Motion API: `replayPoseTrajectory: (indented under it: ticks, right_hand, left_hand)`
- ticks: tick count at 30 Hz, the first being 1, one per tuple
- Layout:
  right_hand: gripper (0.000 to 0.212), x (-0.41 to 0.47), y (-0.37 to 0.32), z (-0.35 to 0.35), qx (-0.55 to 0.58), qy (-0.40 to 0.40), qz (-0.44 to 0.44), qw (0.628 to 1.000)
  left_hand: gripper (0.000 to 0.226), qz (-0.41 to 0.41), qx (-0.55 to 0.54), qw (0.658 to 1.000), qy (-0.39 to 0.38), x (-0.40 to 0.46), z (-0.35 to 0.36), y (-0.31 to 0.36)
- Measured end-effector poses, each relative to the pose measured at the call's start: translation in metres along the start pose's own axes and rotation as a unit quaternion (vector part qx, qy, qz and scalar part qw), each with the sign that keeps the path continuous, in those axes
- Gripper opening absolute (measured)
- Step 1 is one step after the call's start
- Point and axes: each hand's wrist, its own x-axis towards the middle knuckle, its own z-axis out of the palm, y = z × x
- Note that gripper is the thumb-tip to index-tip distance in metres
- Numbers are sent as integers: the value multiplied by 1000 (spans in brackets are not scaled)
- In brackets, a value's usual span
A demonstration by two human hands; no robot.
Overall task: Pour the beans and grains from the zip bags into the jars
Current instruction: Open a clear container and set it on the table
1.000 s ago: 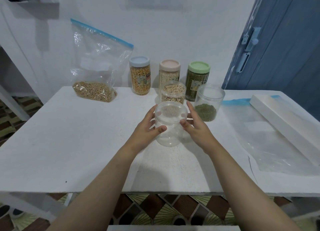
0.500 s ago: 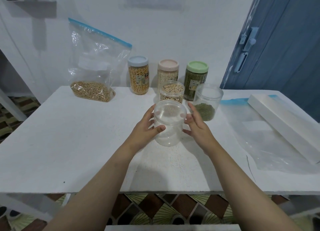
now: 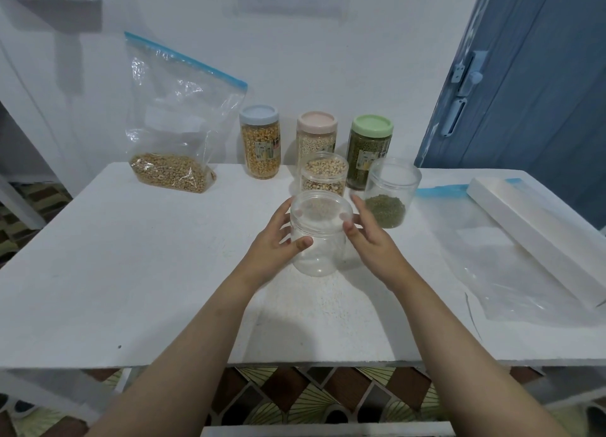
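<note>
there, clear lidded jar [image 3: 319, 236] between both hands, empty

Two bare forearms enter from the bottom edge, both uncovered all the way to the frame border: no sleeves, cuffs or gloves visible. Left hand [image 3: 275, 244] bare, no rings, no watch, no wristband. Right hand [image 3: 369, 239] likewise bare, no jewellery on fingers or wrist. Fingernails short, unpainted where they show. Small dark speck on the left forearm mid-length, too small to tell more. Nothing else of the person in view.
</note>
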Motion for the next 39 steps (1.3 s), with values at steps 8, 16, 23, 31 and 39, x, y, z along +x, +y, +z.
replayPoseTrajectory:
  ticks: [8, 16, 23, 31, 39]
  right_hand:
    - [94, 6, 3, -1, -62, -11, -25, 998]
    - [58, 8, 1, -9, -52, 13, -86, 995]
    - [33, 10, 2, -24, 9, 229, -122, 966]
    - [48, 2, 45, -54, -78, 249, 44, 964]
    - [34, -1, 72, -37, -257, 241, 80, 932]
  left_hand:
    - [87, 1, 1, 1000, 0, -2, 0, 3]
    - [88, -2, 6, 1000, -14, -4, -1, 10]
    - [89, 3, 18, 1000, -17, -6, 6, 8]
    - [80, 26, 26, 999, 0, -7, 32, 7]
    - [75, 39, 43, 998, 23, -8, 40, 7]
